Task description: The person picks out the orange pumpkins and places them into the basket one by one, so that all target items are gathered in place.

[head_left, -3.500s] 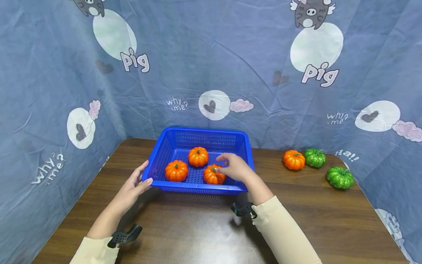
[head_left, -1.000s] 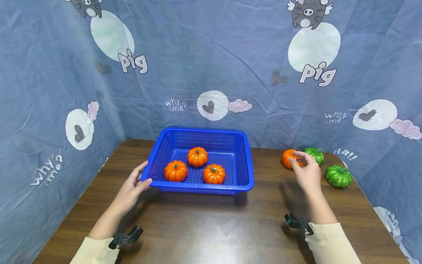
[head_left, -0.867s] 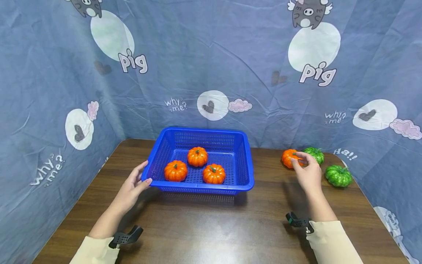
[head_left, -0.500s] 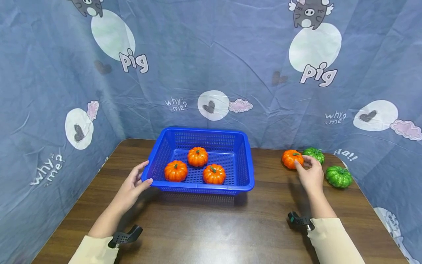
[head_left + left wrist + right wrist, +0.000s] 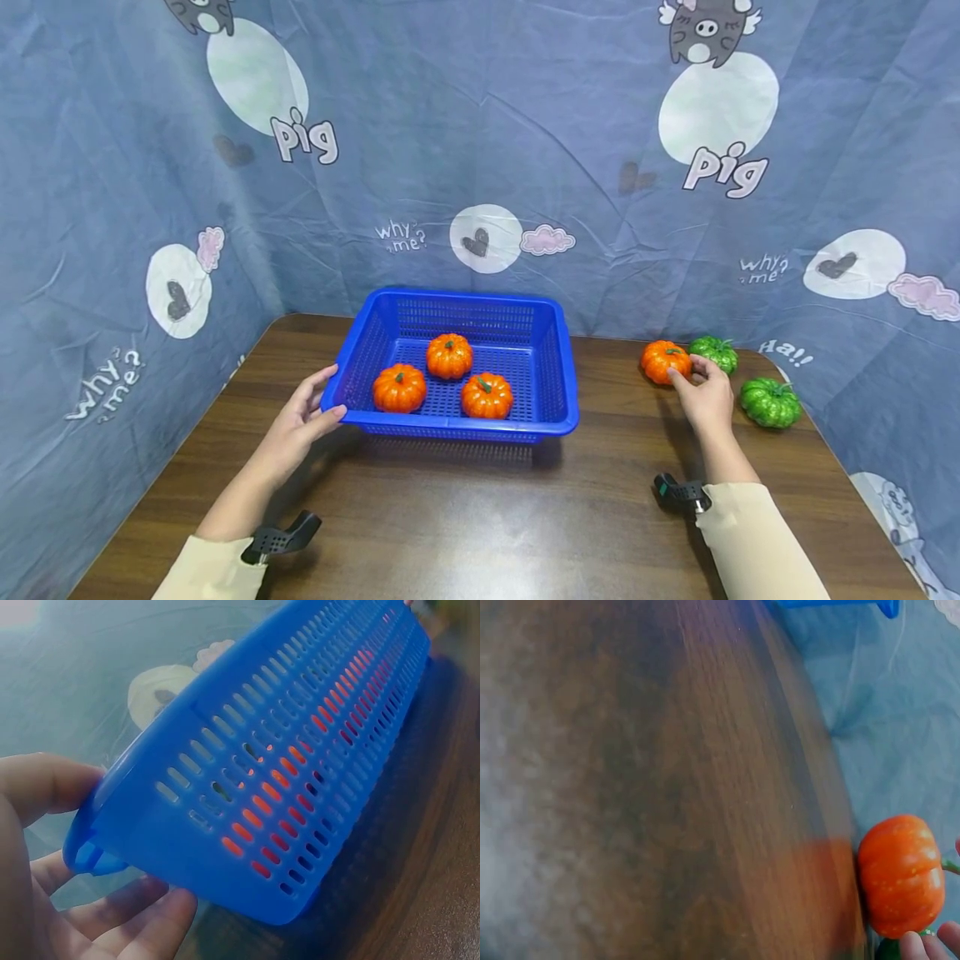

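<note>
A blue plastic basket (image 5: 450,422) stands at the back of the table with three small orange pumpkins inside, one of them the front-left pumpkin (image 5: 400,388). My left hand (image 5: 300,421) holds the basket's front-left corner, thumb on one side of the rim and fingers below it in the left wrist view. At the right, my right hand (image 5: 707,400) is beside another orange pumpkin (image 5: 662,360) on the table. Its thumb tip overlaps the pumpkin's lower right side and the fingers are not wrapped round it. In the right wrist view only some fingertips (image 5: 913,946) show, close to this pumpkin (image 5: 901,877).
A green pumpkin (image 5: 716,354) sits behind the right hand, and another green pumpkin (image 5: 771,402) lies to its right near the table's edge. The brown wooden table (image 5: 465,517) ends at a blue patterned cloth (image 5: 420,167) at the back and sides.
Over the last seconds my right hand has moved from inside the basket to the orange pumpkin at right, then slid slightly right along its side. The left hand and pumpkins have stayed put.
</note>
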{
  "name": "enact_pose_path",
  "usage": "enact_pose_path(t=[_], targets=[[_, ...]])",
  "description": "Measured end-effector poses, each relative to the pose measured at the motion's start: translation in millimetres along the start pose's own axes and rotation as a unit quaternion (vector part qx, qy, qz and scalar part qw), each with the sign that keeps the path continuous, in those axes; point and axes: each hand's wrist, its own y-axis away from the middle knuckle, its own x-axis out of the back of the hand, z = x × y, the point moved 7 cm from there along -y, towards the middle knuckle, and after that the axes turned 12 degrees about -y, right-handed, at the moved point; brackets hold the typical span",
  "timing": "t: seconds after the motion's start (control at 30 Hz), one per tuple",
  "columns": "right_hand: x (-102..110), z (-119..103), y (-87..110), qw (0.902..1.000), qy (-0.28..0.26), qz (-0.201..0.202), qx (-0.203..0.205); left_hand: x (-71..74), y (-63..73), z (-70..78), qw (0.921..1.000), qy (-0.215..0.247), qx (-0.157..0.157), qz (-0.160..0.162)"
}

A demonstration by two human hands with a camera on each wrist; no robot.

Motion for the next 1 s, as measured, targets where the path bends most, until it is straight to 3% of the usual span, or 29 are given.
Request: enact_pose_path(t=[1.0], targets=[[-14.8,9.2,-9.5,0.9993,0.014,0.009,-0.033,-2.8,0.5,-1.0,0.9995,0.03,0.0,-0.006]])
